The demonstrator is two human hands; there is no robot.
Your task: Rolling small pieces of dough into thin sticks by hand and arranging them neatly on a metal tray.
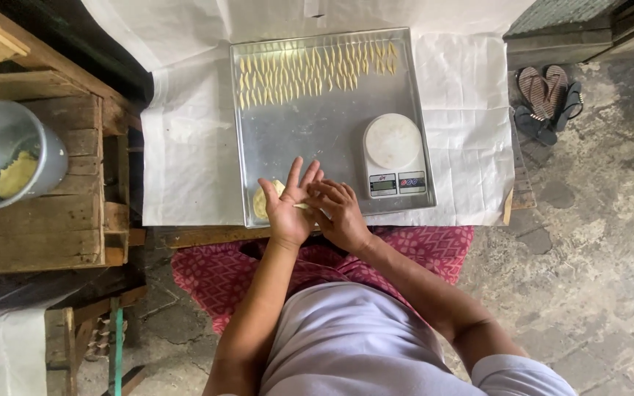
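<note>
My left hand [289, 203] is held palm up with fingers spread over the near edge of a metal tray [317, 136]. My right hand [340, 213] presses against it, fingers curled, and a small bit of pale yellow dough shows between the two palms. A lump of the same dough [264, 199] lies on the tray just left of my left hand. Several small shaped dough pieces [310, 70] stand in rows along the tray's far edge. A white kitchen scale [394, 155] sits on the tray's right side.
White paper [185, 147] covers the low table under the tray. A grey bucket [5, 154] with dough inside rests on a wooden crate [53, 235] at left. Sandals [548, 99] lie on the stone floor at right. My lap holds red patterned cloth [214, 275].
</note>
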